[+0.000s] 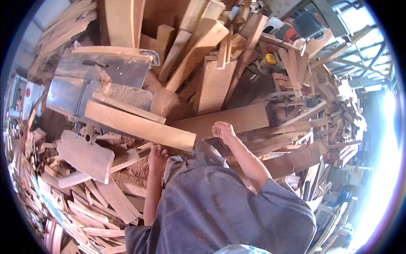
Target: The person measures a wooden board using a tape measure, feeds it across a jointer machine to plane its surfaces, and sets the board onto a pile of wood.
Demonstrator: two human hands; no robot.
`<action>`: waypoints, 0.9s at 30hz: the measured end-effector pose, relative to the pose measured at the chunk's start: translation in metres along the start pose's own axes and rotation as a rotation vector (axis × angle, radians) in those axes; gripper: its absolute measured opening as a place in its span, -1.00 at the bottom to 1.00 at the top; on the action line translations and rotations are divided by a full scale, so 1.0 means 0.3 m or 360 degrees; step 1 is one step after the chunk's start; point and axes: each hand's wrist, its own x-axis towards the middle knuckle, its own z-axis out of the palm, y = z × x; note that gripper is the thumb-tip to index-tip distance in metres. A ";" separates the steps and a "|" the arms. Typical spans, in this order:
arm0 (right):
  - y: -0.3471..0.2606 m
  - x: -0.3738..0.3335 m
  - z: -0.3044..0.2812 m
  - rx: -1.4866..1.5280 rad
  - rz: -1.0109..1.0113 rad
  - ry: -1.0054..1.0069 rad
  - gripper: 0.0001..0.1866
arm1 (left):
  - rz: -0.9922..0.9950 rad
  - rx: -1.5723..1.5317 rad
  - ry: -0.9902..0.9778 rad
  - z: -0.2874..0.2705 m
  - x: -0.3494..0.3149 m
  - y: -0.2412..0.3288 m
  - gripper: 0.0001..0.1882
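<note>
as the pale board [139, 127] lies over the near edge of the metal machine bed [63, 94], right end overhanging | left grip [157, 158] curled beside it, cannot tell if holding | right grip [223, 131] half-open, empty | step: positioning, seemingly | next calls for steadying both ends

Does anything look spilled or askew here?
Yes: loose wood shavings lie spilled near the left hand and the long pale board. At lower left, offcuts lie jumbled at various angles rather than stacked.
</note>
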 end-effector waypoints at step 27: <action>-1.456 1.386 -1.325 -0.1760 -0.0400 0.1174 0.16 | -0.0016 0.0459 0.1729 0.078 -0.578 -0.375 -0.55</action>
